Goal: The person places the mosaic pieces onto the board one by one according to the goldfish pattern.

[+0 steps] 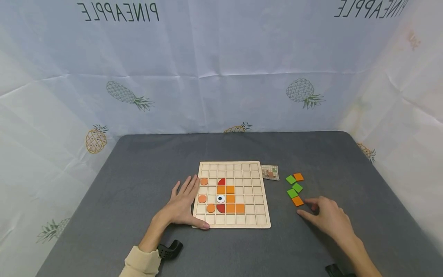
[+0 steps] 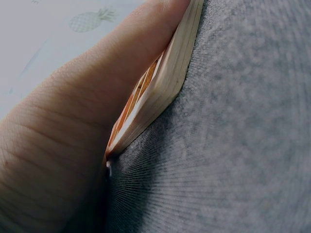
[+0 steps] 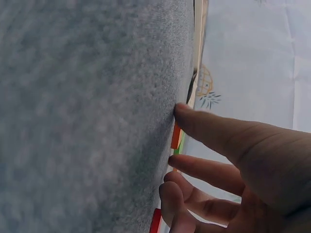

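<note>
The right hand (image 1: 325,218) has its thumb and index finger apart around the near orange tile (image 1: 297,201), right of the board; whether skin meets it, I cannot tell. That tile lies flat and square (so no long axis), turned at a slant to the board's edges. Beyond it, 3 green tiles (image 1: 297,187) and a far orange tile (image 1: 298,176) trail off in a loose column, its long axis running away from the person.

The left hand (image 1: 180,207) lies with fingers straight along the left side of the gridded wooden board (image 1: 254,220), thumb on its near left corner. On the board sit 5 orange squares (image 1: 230,199), 3 orange discs (image 1: 210,208), 2 red quarter-rounds (image 1: 220,208) and an eye disc (image 1: 220,199). A small picture card (image 1: 270,172) lies just right of the board on the grey table (image 1: 242,252).
</note>
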Motion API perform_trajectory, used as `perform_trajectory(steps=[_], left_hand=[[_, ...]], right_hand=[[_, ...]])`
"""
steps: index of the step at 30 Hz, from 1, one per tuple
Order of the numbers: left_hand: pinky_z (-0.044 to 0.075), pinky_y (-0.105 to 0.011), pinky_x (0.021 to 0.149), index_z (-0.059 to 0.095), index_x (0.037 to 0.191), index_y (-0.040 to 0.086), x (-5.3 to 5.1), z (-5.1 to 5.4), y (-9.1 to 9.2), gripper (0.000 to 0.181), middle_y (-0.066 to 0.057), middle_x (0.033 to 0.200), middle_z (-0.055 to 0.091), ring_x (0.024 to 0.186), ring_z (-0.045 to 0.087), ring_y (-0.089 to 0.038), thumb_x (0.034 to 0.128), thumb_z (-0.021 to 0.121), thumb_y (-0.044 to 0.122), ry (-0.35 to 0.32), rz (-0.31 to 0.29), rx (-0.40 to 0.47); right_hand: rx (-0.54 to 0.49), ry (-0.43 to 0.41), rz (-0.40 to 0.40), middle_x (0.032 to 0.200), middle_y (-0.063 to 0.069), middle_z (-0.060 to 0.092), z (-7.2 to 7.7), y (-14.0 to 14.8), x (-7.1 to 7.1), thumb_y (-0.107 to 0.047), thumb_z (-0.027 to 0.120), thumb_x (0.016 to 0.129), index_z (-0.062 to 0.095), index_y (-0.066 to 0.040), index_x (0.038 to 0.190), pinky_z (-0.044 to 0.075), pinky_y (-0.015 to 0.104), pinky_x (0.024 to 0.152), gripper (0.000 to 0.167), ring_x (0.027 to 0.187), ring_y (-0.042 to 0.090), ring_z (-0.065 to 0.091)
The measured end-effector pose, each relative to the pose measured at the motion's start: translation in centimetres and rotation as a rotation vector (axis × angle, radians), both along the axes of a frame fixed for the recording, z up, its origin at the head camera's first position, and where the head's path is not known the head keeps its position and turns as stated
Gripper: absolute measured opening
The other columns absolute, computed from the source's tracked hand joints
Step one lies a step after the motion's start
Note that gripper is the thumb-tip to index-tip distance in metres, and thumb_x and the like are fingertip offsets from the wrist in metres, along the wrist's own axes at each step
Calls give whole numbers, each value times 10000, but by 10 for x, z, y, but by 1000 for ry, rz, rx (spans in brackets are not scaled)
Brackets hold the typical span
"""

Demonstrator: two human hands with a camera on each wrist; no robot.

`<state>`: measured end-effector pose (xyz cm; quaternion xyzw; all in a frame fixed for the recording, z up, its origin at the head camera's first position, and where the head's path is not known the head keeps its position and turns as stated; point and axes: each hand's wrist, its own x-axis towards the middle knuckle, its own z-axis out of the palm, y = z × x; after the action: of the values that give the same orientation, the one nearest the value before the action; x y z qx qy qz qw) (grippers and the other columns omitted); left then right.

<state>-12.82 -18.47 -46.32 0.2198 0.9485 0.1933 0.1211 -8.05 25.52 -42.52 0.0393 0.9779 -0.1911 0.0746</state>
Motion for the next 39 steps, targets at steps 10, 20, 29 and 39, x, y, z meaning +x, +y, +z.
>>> perform_trajectory(steps=[10,20,29,39], left_hand=[[3,-692,1221,51,1641,11,0,1,1,1495,-186,1734,15,1611,6,-409,603,829,753,0,-2,-6],[-1,-696,1219,54,1641,10,1,1,1,1491,-188,1733,18,1611,7,-412,601,828,747,-1,1,5],[0,-698,1218,51,1643,17,1,1,1,1494,-182,1735,16,1611,9,-410,600,833,747,-3,6,3],[3,-697,1218,62,1639,4,1,1,1,1493,-192,1732,23,1609,14,-416,596,839,737,3,-1,10]], right_hand=[[13,57,0,851,50,638,-2,-8,-1,-375,844,826,789,-39,1103,428,330,553,438,737,170,557],[29,82,7,865,71,653,0,-15,-7,-306,848,822,804,-46,1022,448,358,569,331,749,188,553],[24,38,72,937,88,686,1,-16,-8,-310,848,827,782,-47,1075,544,483,675,368,832,218,646],[43,56,163,893,30,667,0,-18,-7,-222,835,824,795,-69,1039,494,371,588,267,722,143,572]])
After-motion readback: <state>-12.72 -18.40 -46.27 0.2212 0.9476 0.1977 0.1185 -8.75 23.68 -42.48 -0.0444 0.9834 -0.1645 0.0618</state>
